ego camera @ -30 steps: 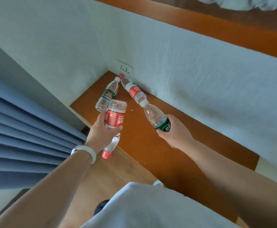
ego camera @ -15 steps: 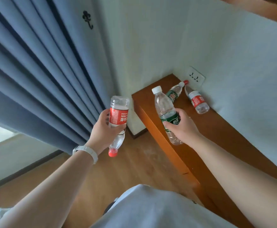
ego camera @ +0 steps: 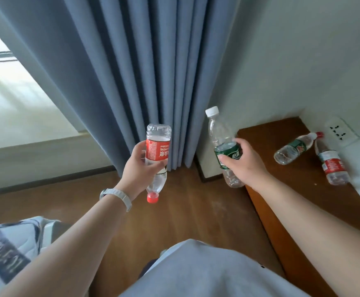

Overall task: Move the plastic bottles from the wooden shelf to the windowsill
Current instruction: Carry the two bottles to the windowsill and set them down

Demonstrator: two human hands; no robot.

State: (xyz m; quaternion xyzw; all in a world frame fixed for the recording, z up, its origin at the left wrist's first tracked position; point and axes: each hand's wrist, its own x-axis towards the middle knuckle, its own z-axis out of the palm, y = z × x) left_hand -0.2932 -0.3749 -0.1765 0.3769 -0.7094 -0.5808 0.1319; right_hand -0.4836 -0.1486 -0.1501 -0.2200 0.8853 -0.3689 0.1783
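My left hand [ego camera: 139, 168] grips a red-labelled plastic bottle [ego camera: 158, 146] upside down, its red cap pointing at the floor. My right hand [ego camera: 244, 162] holds a green-labelled bottle [ego camera: 220, 133] upright, white cap on top, beside the left end of the wooden shelf [ego camera: 299, 189]. Two more bottles lie on the shelf by the wall: a green-labelled one [ego camera: 293, 147] and a red-labelled one [ego camera: 331, 162]. The pale windowsill [ego camera: 31, 133] lies at the left, under the window.
A blue curtain [ego camera: 136, 67] hangs between the windowsill and the shelf. A wall socket [ego camera: 339, 131] sits above the shelf's far end. Wooden floor [ego camera: 185, 211] runs below my hands. A bed corner [ego camera: 10, 249] shows at lower left.
The view has swung left from the shelf toward the curtain and window. Both hands have carried their bottles away from the shelf, and the green-labelled bottle has been turned upright.
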